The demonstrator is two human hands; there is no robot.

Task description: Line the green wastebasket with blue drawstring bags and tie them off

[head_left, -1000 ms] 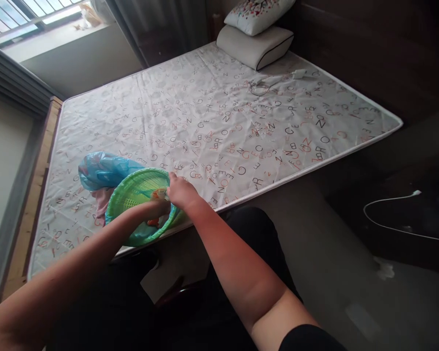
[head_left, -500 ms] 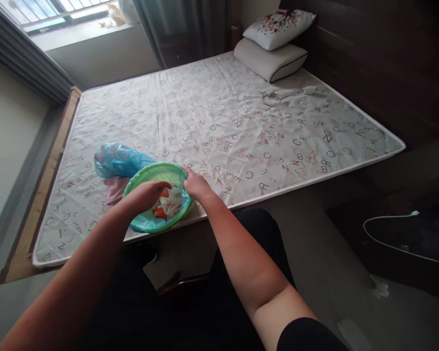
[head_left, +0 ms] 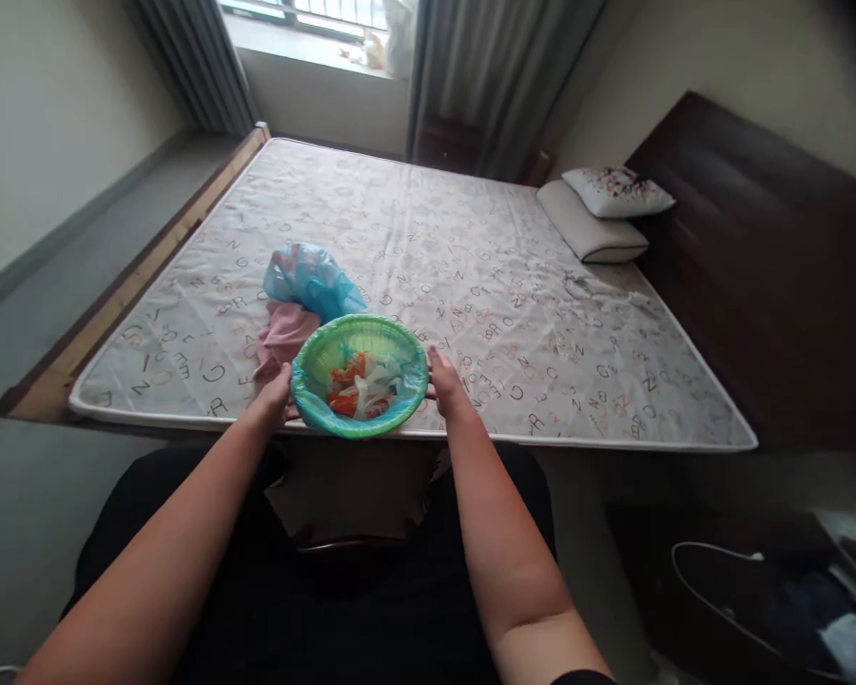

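Left hand: the person's left hand (head_left: 275, 395) is at the left side of a round green plastic basket (head_left: 357, 331), and it touches the outside of the rim.

Right hand: the person's right hand (head_left: 448, 381) is at the right side of the same basket, with the fingers against the rim.

Hands state: they are apart, with the basket between them. I cannot tell if they grip it firmly.

Basket: it has a woven, holed wall and a blue lower edge. It sits at the near edge of the mattress.

Inside basket: orange and white crumpled pieces (head_left: 357, 385) lie together; their material is too small to tell.

Beside basket: a crumpled pink cloth (head_left: 285, 333) touches the basket on the far left side, and a shiny blue plastic bag (head_left: 310, 281) lies just behind the cloth.

Bed: a white mattress with printed letters (head_left: 542, 362) lies on a wooden bed frame (head_left: 135, 285).

Head of bed: a white pillow (head_left: 592, 228) and a small flower-printed pillow (head_left: 617, 190) lie against a dark headboard (head_left: 756, 238).
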